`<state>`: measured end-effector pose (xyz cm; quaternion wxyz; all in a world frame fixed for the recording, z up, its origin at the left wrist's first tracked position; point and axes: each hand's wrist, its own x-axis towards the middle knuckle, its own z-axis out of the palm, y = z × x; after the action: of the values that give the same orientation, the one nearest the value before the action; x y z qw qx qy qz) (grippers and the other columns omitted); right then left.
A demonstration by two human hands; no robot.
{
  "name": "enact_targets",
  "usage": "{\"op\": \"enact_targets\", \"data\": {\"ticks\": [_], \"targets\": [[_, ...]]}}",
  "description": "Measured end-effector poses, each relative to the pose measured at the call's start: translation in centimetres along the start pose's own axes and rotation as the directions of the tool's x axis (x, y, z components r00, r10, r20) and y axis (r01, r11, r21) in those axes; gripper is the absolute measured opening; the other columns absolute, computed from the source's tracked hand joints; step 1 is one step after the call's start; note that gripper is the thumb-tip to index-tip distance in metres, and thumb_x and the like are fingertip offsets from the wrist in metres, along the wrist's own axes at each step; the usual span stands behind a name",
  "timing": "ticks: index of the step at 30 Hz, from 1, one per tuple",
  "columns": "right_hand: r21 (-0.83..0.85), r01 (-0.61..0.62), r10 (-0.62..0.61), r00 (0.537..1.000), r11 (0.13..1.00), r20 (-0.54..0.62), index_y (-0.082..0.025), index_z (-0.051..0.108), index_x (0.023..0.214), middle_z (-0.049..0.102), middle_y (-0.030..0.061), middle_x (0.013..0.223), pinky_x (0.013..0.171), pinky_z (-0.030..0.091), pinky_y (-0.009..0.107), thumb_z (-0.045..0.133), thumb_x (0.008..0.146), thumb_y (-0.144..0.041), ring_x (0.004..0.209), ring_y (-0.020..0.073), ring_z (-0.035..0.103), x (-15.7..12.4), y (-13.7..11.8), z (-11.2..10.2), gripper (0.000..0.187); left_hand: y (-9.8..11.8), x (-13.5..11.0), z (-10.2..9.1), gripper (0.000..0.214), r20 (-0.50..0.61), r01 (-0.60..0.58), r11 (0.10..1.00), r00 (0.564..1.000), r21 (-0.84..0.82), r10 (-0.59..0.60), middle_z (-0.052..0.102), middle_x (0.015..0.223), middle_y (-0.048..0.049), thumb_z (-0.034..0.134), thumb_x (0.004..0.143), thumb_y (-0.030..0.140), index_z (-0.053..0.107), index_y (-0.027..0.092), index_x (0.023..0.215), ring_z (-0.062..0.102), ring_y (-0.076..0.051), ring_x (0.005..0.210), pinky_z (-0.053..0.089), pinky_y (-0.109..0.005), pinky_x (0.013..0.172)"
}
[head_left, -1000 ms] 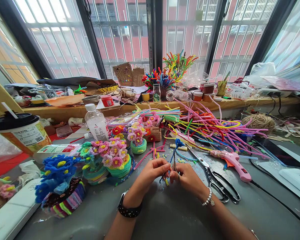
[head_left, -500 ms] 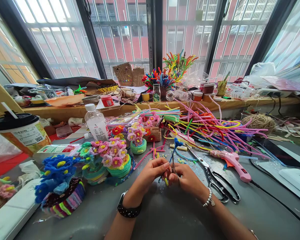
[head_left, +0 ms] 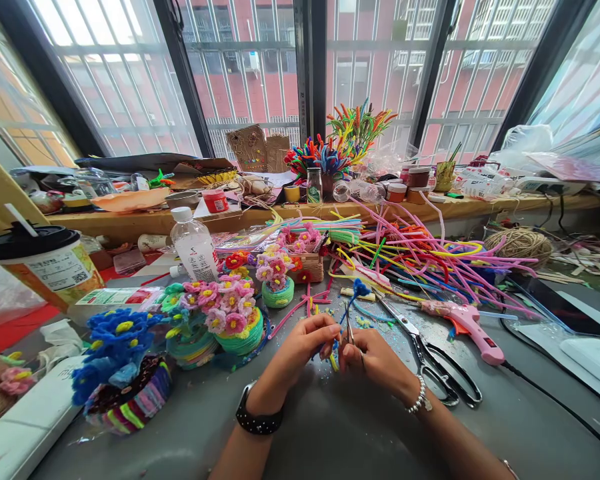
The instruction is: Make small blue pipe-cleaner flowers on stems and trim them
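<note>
Between the fingertips of my left hand point(head_left: 300, 350) is a blue fuzzy pipe cleaner point(head_left: 361, 289), its looped end pointing up and away. My right hand point(head_left: 383, 360) is closed around small scissors point(head_left: 350, 329), whose narrow blades point upward beside the blue stem. A bit of yellow pipe cleaner point(head_left: 335, 362) shows below my fingers. The scissor handles are mostly hidden in my right hand. Left of my hands stand pots of fuzzy flowers: pink ones point(head_left: 233, 303) in a green pot and blue ones point(head_left: 123, 337) in a striped pot.
Large scissors point(head_left: 423, 350) and a pink glue gun point(head_left: 473, 327) with its cord lie to the right. Behind is a heap of loose pipe cleaners point(head_left: 430, 253). A phone point(head_left: 563, 307), a water bottle point(head_left: 195, 250) and a lidded cup point(head_left: 43, 267) are around the table.
The blue pipe cleaner has tilted slightly to the right, and the small scissors have turned a little in my right hand. Both hands stay in nearly the same place.
</note>
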<state>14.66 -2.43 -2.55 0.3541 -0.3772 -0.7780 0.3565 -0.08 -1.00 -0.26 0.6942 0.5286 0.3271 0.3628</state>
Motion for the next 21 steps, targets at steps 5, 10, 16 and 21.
{"op": "enact_targets", "data": {"ticks": [5, 10, 16, 21], "targets": [[-0.047, -0.027, 0.026, 0.999, 0.999, -0.031, -0.013, 0.060, 0.047, 0.054, 0.0031, 0.052, 0.053, 0.035, 0.022, 0.020, 0.071, -0.069, 0.050, 0.0109, 0.050, 0.04, 0.44, 0.26, 0.072, -0.07, 0.07, -0.10, 0.021, 0.013, -0.008, 0.999, 1.000, 0.041, 0.008, 0.039, 0.042, 0.0065, 0.054, 0.069, 0.030, 0.046, 0.015, 0.057, 0.030, -0.004, 0.039, 0.021, -0.019, 0.043], [-0.126, -0.043, 0.027, 0.992, 0.991, -0.126, -0.014, 0.057, 0.043, 0.056, 0.0034, 0.054, 0.055, 0.035, 0.022, 0.027, 0.072, -0.066, 0.052, 0.0107, 0.050, 0.07, 0.67, 0.57, 0.067, -0.05, 0.07, 0.00, 0.020, 0.023, -0.026, 0.999, 0.999, -0.023, 0.027, 0.042, 0.046, 0.0058, 0.056, 0.069, 0.029, 0.046, 0.014, 0.058, 0.034, -0.004, 0.042, 0.024, -0.019, 0.044], [-0.069, -0.007, 0.002, 0.997, 0.998, -0.076, -0.014, 0.059, 0.049, 0.056, 0.0028, 0.055, 0.056, 0.036, 0.021, 0.016, 0.072, -0.068, 0.055, 0.0114, 0.051, -0.03, 0.16, 0.41, 0.073, -0.06, -0.02, -0.05, 0.018, 0.062, -0.003, 0.999, 0.998, -0.037, 0.005, 0.044, 0.048, 0.0048, 0.056, 0.069, 0.028, 0.049, 0.013, 0.060, 0.036, -0.004, 0.044, 0.026, -0.018, 0.046], [-0.112, -0.047, 0.033, 0.991, 0.993, -0.126, -0.014, 0.055, 0.040, 0.054, 0.0020, 0.048, 0.054, 0.036, 0.021, 0.024, 0.071, -0.067, 0.050, 0.0105, 0.051, 0.07, 0.27, 0.34, 0.069, 0.07, -0.06, -0.01, 0.021, 0.055, 0.006, 0.999, 0.998, -0.036, -0.004, 0.043, 0.048, 0.0050, 0.058, 0.067, 0.030, 0.048, 0.014, 0.059, 0.036, -0.004, 0.044, 0.026, -0.019, 0.046]]}}
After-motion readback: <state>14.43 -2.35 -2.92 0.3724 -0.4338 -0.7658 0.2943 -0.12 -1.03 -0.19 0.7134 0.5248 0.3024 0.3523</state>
